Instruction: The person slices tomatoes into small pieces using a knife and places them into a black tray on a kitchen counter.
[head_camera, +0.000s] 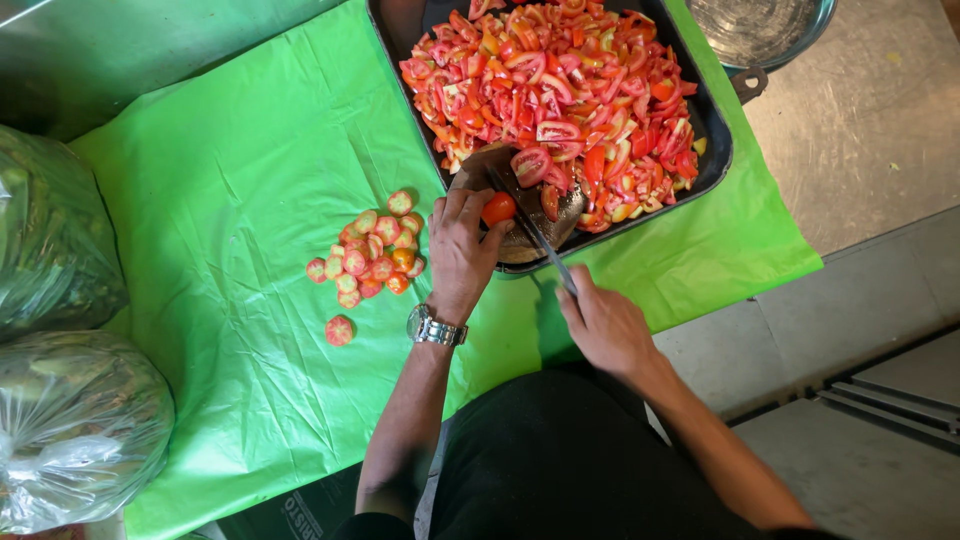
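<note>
My left hand (458, 250), with a metal watch on the wrist, pinches a small red tomato (498, 209) on a round dark wooden board (478, 172) that rests in the near corner of a black tray (716, 150). My right hand (603, 322) grips the handle of a knife (532, 226); its blade runs up across the board just right of the tomato. The tray is heaped with sliced tomato pieces (560, 95). Left of my left hand lies a small pile of cut tomato ends (372, 255) on the green sheet.
A green plastic sheet (230, 200) covers the steel table. Two clear bags of greens, one (50, 230) above the other (75, 425), sit at the left edge. A metal bowl (760, 30) stands beyond the tray at top right. One loose tomato end (339, 330) lies apart.
</note>
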